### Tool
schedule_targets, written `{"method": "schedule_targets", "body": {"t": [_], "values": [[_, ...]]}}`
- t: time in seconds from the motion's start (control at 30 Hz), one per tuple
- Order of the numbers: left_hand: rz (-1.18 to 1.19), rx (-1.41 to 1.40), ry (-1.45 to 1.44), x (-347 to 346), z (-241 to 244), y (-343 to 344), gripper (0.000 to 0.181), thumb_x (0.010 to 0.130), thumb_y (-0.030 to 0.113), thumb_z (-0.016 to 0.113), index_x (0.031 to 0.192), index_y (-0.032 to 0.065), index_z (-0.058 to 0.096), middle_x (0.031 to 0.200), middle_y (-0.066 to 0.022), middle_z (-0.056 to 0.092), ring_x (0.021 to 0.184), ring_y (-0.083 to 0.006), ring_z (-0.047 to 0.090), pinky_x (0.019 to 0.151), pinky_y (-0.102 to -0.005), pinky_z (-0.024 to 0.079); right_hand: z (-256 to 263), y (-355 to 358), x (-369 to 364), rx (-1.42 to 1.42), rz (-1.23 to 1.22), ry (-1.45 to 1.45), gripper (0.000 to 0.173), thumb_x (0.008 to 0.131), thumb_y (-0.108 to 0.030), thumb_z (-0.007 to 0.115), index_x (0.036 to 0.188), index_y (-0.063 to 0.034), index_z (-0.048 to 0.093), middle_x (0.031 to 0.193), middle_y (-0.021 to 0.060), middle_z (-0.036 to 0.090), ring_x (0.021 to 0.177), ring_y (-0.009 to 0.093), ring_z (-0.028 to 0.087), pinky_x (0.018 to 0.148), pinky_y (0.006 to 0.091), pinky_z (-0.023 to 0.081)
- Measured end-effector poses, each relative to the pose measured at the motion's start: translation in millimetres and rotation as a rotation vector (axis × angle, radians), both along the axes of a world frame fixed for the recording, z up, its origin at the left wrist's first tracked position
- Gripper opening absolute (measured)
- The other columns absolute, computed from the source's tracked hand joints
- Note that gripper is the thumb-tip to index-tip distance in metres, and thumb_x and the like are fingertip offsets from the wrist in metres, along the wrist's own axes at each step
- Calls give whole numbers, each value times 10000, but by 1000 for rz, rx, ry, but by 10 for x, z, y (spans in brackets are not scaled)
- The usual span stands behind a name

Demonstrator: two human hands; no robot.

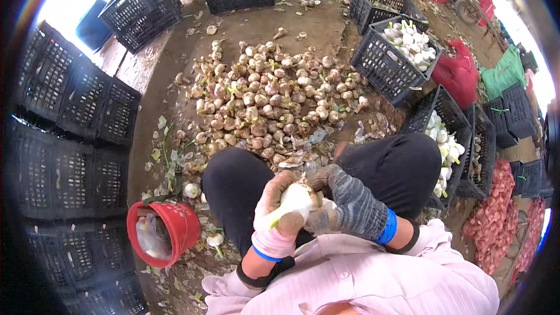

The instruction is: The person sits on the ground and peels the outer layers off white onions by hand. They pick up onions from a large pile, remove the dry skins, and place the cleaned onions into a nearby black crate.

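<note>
Between my knees, my left hand (275, 210) grips a white garlic bulb (297, 199), its green-tipped stem pointing toward my left wrist. This hand wears a pale, soiled glove with a blue cuff edge. My right hand (356, 203), in a grey knitted glove with a blue cuff, closes its fingers on the bulb's root end. Something whitish, perhaps loose skin (327, 204), shows between the right fingers; whether they also hold a tool is hidden. Beyond my knees lies a heap of unpeeled garlic bulbs (262, 96) with dry roots and skins.
A red bucket (186, 232) holding a plastic bag stands at my left. Stacked black crates (74, 175) wall off the left side. On the right are a crate of white garlic (385, 65), another such crate (463, 140) and red mesh sacks (492, 214). Skins litter the floor.
</note>
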State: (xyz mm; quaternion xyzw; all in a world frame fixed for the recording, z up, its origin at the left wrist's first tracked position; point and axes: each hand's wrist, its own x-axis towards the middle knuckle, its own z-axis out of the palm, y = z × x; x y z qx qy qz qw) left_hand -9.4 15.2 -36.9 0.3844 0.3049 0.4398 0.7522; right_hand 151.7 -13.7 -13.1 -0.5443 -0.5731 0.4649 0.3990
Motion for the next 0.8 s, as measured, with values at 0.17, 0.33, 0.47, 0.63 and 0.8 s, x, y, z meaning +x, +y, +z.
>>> {"method": "schedule_targets", "body": {"t": [0.17,0.33,0.47,0.63,0.8], "values": [[-35,-79,41,-28,68,35,869,643,521,768,1219,-44,445,1038,-104,582,944,-169,575,841,-298,474,46,72,161,-475,37,635,363,778,-183,721,1063,-32,554,905,32,616,867,118,568,792,270,467],[52,-1,84,-46,18,25,944,616,598,732,1242,-45,437,1027,-98,586,912,-176,590,810,-303,491,58,-3,71,-175,-30,449,328,766,-210,731,1000,-25,594,887,65,632,850,162,586,792,296,467],[160,190,272,-38,-130,16,943,618,608,730,1233,-47,444,1004,-91,594,885,-177,599,786,-302,499,182,-31,35,58,-3,12,269,733,-170,741,898,-14,598,839,105,608,814,194,590,736,314,473],[62,-99,-65,-44,182,-24,792,668,468,771,1199,-43,479,1047,-91,560,920,-178,574,802,-300,483,-94,63,349,15,-294,-184,203,812,-151,641,931,4,586,870,116,617,779,205,618,708,317,497],[134,-28,132,22,83,-15,879,641,575,739,1220,-26,463,1017,-99,598,899,-199,602,797,-314,494,222,-81,50,-84,-66,189,300,781,-285,690,923,-35,607,808,165,604,754,268,621,683,349,488]]}}
